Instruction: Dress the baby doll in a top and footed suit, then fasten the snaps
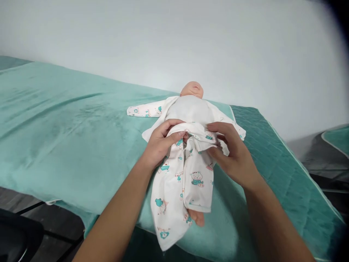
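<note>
A baby doll (192, 90) lies on its back on a teal blanket (68, 123), head toward the wall. It wears a white garment (188, 178) printed with small teal animals, open over its white torso. My left hand (159, 143) grips the bunched waist of the garment at the doll's left hip side. My right hand (231, 153) pinches the same bunched fabric from the right. One bare doll foot (197, 217) sticks out of the trouser leg near the blanket's front edge. An empty sleeve (144, 110) lies spread out to the left.
The blanket covers a padded surface that ends at the front edge (89, 218); dark floor lies below. A quilted green cover (275, 156) shows on the right. A pale wall (174, 40) runs behind. A dark object (16, 236) sits at the lower left.
</note>
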The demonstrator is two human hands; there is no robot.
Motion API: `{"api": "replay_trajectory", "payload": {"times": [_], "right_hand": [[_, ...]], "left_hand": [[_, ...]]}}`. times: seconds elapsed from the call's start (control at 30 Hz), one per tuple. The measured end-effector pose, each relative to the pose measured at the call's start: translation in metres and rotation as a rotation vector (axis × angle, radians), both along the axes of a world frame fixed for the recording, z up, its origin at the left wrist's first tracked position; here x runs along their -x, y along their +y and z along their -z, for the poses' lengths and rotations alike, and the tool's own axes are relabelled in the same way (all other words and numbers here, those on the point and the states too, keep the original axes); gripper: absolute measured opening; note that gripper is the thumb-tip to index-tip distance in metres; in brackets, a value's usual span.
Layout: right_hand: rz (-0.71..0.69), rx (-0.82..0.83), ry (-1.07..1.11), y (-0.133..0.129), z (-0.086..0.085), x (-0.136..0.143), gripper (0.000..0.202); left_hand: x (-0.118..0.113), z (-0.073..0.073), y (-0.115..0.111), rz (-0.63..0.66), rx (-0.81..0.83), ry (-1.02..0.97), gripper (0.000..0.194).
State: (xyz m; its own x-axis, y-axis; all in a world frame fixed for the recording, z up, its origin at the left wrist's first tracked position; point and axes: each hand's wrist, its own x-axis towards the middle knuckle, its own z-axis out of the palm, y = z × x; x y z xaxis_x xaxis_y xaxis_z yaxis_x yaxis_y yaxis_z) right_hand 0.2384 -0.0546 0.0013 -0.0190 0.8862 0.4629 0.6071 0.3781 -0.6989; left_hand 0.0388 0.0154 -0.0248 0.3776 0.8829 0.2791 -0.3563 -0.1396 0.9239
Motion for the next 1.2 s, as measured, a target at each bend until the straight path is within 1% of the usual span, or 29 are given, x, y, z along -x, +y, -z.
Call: {"api": "replay_trajectory", "payload": {"times": [0.07, 0.1, 0.13, 0.2, 0.23, 0.3, 0.37, 0.47, 0.53, 0.6, 0.7, 0.77, 0.9, 0.97, 1.0, 1.03, 1.1, 1.13, 1.2], "right_hand": [[-0.113, 0.157, -0.052, 0.008, -0.022, 0.011, 0.034], [-0.154, 0.244, -0.079, 0.014, -0.030, 0.016, 0.029], [-0.189, 0.328, -0.112, 0.022, -0.037, 0.021, 0.027], [-0.237, 0.442, -0.134, 0.036, -0.042, 0.028, 0.033], [-0.253, 0.472, -0.111, 0.042, -0.042, 0.030, 0.036], [-0.267, 0.491, 0.033, 0.050, -0.037, 0.030, 0.035], [-0.257, 0.486, 0.250, 0.051, -0.029, 0.027, 0.029], [-0.217, 0.498, 0.540, 0.050, -0.022, 0.023, 0.023], [-0.212, 0.498, 0.666, 0.050, -0.019, 0.024, 0.025], [-0.229, 0.478, 0.744, 0.051, -0.016, 0.026, 0.027], [-0.245, 0.459, 0.749, 0.051, -0.013, 0.027, 0.029], [-0.263, 0.475, 0.671, 0.050, -0.012, 0.025, 0.031], [-0.378, 0.581, 0.332, 0.047, -0.015, 0.022, 0.038], [-0.448, 0.603, 0.177, 0.046, -0.017, 0.023, 0.042], [-0.477, 0.603, 0.135, 0.045, -0.017, 0.025, 0.039], [-0.496, 0.596, 0.127, 0.044, -0.016, 0.026, 0.034], [-0.485, 0.568, 0.209, 0.043, -0.014, 0.027, 0.024], [-0.452, 0.540, 0.289, 0.043, -0.012, 0.026, 0.021], [-0.367, 0.472, 0.478, 0.045, -0.007, 0.025, 0.020]], "left_hand": [[-0.001, 0.003, 0.001, -0.038, 0.005, -0.008, 0.026], [-0.001, 0.004, 0.002, -0.060, -0.005, -0.006, 0.026], [-0.001, 0.005, 0.003, -0.081, -0.018, -0.003, 0.026], [0.000, 0.007, 0.004, -0.119, -0.042, -0.001, 0.025], [0.000, 0.007, 0.004, -0.132, -0.043, 0.000, 0.024], [0.002, 0.006, 0.003, -0.115, -0.020, 0.016, 0.023], [0.005, 0.004, 0.001, -0.032, 0.020, 0.045, 0.026], [0.009, -0.002, -0.002, 0.106, 0.064, 0.064, 0.037], [0.011, -0.005, -0.003, 0.142, 0.076, 0.070, 0.044], [0.011, -0.006, -0.003, 0.143, 0.083, 0.100, 0.046], [0.009, -0.004, -0.004, 0.092, 0.117, 0.119, 0.033], [0.005, -0.001, -0.004, 0.026, 0.161, 0.072, 0.028], [0.001, 0.005, -0.003, -0.139, 0.215, -0.027, 0.033], [0.000, 0.006, -0.002, -0.189, 0.235, -0.013, 0.037], [0.000, 0.006, -0.002, -0.203, 0.241, 0.003, 0.039], [0.001, 0.005, -0.003, -0.210, 0.240, 0.023, 0.040], [0.002, 0.003, -0.004, -0.199, 0.199, 0.068, 0.043], [0.003, 0.001, -0.004, -0.171, 0.155, 0.089, 0.044], [0.005, -0.003, -0.006, -0.057, 0.067, 0.132, 0.046]]}}
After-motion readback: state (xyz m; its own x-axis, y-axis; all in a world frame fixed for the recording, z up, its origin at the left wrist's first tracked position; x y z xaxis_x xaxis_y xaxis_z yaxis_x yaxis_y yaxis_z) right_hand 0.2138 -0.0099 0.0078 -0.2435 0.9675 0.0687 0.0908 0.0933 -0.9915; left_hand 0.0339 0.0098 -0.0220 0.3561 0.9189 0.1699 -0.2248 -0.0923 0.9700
